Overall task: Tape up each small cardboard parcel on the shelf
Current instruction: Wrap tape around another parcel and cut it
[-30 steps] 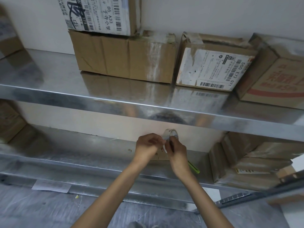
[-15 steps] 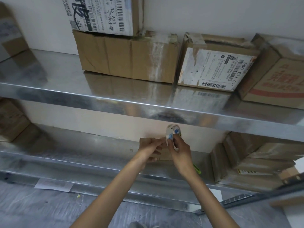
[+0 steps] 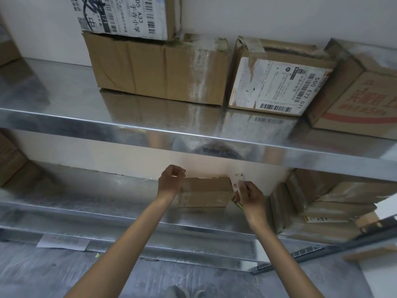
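A small brown cardboard parcel (image 3: 205,192) stands on the lower metal shelf (image 3: 90,203), against the back wall. My left hand (image 3: 170,182) hovers at the parcel's upper left corner, fingers curled and pinched together as if on the end of clear tape; the tape itself barely shows. My right hand (image 3: 251,194) is at the parcel's right side and grips a roll of clear tape (image 3: 238,181), which sticks up above my fingers. A green object (image 3: 237,204) lies on the shelf, partly hidden under my right hand.
The upper shelf (image 3: 150,130) overhangs my hands and carries several larger boxes (image 3: 159,67), some with labels. More cardboard boxes (image 3: 322,203) are stacked on the lower shelf at the right, and one (image 3: 10,162) at the far left. A paper slip (image 3: 62,244) hangs on the shelf's front edge.
My hands were together at the roll in front of the parcel. They have drawn apart: the left went left, the right carried the roll to the right, and the parcel now shows between them.
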Tool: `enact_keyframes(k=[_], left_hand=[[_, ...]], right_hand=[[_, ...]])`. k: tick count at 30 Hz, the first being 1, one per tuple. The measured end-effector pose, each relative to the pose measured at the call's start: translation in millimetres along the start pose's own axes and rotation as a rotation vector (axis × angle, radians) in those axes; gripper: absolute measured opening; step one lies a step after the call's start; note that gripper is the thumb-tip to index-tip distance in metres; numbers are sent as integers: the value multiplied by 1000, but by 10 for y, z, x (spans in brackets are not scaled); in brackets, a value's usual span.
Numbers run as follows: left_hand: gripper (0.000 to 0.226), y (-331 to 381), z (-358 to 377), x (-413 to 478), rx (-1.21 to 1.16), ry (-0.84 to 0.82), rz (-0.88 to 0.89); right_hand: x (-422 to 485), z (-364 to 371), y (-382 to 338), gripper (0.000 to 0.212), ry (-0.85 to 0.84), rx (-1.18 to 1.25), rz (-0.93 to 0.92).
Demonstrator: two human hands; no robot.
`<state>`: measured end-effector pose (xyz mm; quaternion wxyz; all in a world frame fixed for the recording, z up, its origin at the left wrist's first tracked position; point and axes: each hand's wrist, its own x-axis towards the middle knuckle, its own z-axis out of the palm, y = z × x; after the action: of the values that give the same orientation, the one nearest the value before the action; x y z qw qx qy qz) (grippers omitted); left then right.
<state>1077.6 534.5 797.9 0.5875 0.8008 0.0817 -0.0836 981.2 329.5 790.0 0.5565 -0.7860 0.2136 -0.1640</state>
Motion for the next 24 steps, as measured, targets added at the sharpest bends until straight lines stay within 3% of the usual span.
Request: enact_keyframes(k=[4, 9, 15, 21, 24], left_hand=[[22, -297, 46, 107, 190, 3, 102], [45, -478, 98, 126, 299, -175, 68], [77, -533, 37, 138, 403, -337, 146], [60, -595, -46, 234, 474, -358, 257], [59, -574, -61, 283, 515, -380, 292]], right_hand=[[83, -108, 326, 34, 23, -194, 50], [144, -169, 658, 24, -110, -469, 72], [236, -50, 840, 28, -245, -730, 37], [251, 27, 884, 19, -286, -709, -5], [217, -24, 771, 18, -203, -624, -17]])
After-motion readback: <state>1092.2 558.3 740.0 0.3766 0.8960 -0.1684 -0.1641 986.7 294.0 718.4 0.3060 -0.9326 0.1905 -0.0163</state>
